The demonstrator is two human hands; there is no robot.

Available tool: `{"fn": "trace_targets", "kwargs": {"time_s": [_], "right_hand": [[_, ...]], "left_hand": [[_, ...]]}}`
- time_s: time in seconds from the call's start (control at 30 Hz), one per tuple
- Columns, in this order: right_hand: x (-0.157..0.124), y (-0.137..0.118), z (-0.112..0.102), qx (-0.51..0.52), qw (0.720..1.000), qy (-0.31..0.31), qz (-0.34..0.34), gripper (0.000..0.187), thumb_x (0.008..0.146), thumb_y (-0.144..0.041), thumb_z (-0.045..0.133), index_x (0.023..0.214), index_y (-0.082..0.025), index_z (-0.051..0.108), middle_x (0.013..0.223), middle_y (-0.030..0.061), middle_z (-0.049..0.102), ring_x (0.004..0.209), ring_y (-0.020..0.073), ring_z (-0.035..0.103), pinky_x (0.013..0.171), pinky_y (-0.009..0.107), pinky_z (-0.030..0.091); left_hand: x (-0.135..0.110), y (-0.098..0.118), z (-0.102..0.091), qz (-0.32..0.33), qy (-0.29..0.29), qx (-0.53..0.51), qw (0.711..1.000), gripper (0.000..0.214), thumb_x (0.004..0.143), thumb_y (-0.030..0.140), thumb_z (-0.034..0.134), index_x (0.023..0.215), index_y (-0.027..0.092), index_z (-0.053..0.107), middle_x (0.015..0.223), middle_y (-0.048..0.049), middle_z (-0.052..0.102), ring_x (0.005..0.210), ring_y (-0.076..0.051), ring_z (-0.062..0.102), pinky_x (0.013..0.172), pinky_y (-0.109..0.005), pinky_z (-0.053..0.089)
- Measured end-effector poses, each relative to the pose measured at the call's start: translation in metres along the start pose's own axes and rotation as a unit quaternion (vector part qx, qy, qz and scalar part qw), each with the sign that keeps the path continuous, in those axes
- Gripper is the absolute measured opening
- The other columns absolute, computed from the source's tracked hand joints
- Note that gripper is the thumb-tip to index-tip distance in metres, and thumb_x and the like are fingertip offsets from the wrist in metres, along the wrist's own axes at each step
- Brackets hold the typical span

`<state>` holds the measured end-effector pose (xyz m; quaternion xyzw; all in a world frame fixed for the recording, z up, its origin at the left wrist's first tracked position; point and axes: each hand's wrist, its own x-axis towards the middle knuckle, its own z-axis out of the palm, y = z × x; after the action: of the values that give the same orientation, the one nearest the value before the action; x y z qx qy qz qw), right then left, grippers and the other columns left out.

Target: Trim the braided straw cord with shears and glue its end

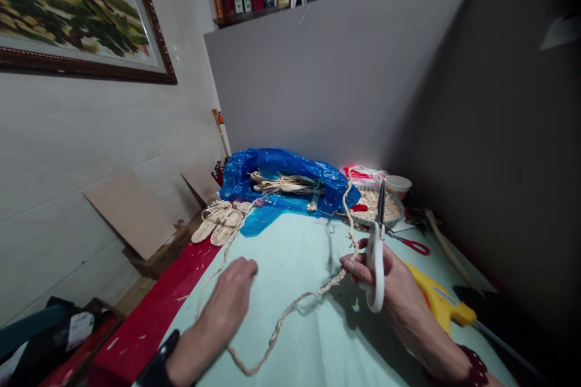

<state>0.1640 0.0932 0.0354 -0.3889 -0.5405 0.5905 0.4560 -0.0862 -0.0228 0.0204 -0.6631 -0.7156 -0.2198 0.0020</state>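
Observation:
In my right hand [393, 275] is a pair of white-handled scissors [376, 260], its blades pointing up. The thumb and fingertips of that hand also pinch a braided straw cord [295, 302]. One end of the cord rises above the pinch. The rest droops toward me, passes beneath my left wrist and runs on toward the woven straw sandals [224, 221] at the table's left edge. My left hand [231, 290] hovers over the left of the table with its fingers curled in; nothing shows in them, though their undersides are hidden.
A blue plastic bag [290, 160] with a bundle of straw [285, 184] lies at the back. Behind my right hand are a woven tray [385, 211], a white bowl [398, 184] and red-handled scissors [415, 246]. A yellow glue gun [438, 299] rests at right. A grey panel [318, 84] stands behind.

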Motion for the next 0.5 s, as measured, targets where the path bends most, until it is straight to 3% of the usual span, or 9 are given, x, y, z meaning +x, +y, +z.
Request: {"fn": "trace_targets", "kwargs": {"time_s": [0.07, 0.13, 0.2, 0.27, 0.4, 0.5], "right_hand": [[0.001, -0.001, -0.002, 0.005, 1.000, 0.005, -0.004, 0.046, 0.065, -0.045, 0.084, 0.091, -0.020, 0.056, 0.076, 0.0013, 0.067, 0.062, 0.0154, 0.056, 0.057, 0.026, 0.043], [0.004, 0.001, -0.004, 0.014, 1.000, 0.013, -0.009, 0.046, 0.064, -0.042, 0.085, 0.091, -0.020, 0.056, 0.075, 0.0006, 0.067, 0.063, 0.0147, 0.056, 0.058, 0.025, 0.044], [0.006, 0.003, -0.007, 0.018, 1.000, 0.023, -0.011, 0.045, 0.064, -0.040, 0.086, 0.092, -0.020, 0.056, 0.074, -0.0004, 0.067, 0.062, 0.0141, 0.057, 0.058, 0.025, 0.044], [0.007, 0.004, -0.009, 0.016, 0.999, 0.027, -0.015, 0.044, 0.065, -0.039, 0.085, 0.092, -0.020, 0.057, 0.074, -0.0009, 0.066, 0.062, 0.0141, 0.057, 0.057, 0.025, 0.044], [0.009, 0.003, -0.014, 0.012, 0.999, 0.036, -0.027, 0.042, 0.067, -0.039, 0.085, 0.093, -0.019, 0.059, 0.076, 0.0006, 0.066, 0.064, 0.0148, 0.057, 0.056, 0.025, 0.045], [0.015, 0.003, -0.022, 0.029, 0.996, 0.073, -0.036, 0.044, 0.064, -0.038, 0.086, 0.095, -0.021, 0.060, 0.080, 0.0013, 0.066, 0.065, 0.0156, 0.058, 0.054, 0.024, 0.047]], "left_hand": [[-0.014, 0.025, 0.004, 0.061, -0.034, -0.060, 0.996, 0.013, 0.094, 0.027, 0.058, 0.100, 0.018, 0.066, 0.096, -0.0033, 0.070, 0.081, -0.017, 0.067, 0.072, -0.037, 0.057], [-0.032, 0.047, 0.012, 0.130, -0.058, -0.116, 0.983, 0.017, 0.094, 0.030, 0.058, 0.105, 0.020, 0.066, 0.106, -0.0055, 0.070, 0.082, -0.017, 0.067, 0.071, -0.035, 0.058], [-0.049, 0.061, 0.019, 0.157, -0.047, -0.146, 0.976, 0.018, 0.095, 0.032, 0.055, 0.108, 0.029, 0.066, 0.122, -0.0062, 0.065, 0.095, -0.019, 0.066, 0.080, -0.036, 0.056], [-0.061, 0.063, 0.020, 0.163, -0.020, -0.163, 0.973, 0.021, 0.095, 0.031, 0.054, 0.113, 0.029, 0.065, 0.128, -0.0074, 0.062, 0.101, -0.021, 0.064, 0.084, -0.039, 0.055], [-0.070, 0.026, 0.007, 0.094, 0.051, -0.140, 0.984, 0.026, 0.094, 0.031, 0.056, 0.119, 0.024, 0.062, 0.128, -0.0090, 0.063, 0.103, -0.023, 0.065, 0.087, -0.045, 0.055], [-0.077, -0.019, -0.003, -0.020, 0.106, -0.065, 0.992, 0.035, 0.099, 0.017, 0.035, 0.122, 0.025, 0.061, 0.125, -0.0098, 0.068, 0.117, -0.024, 0.062, 0.098, -0.041, 0.051]]}}
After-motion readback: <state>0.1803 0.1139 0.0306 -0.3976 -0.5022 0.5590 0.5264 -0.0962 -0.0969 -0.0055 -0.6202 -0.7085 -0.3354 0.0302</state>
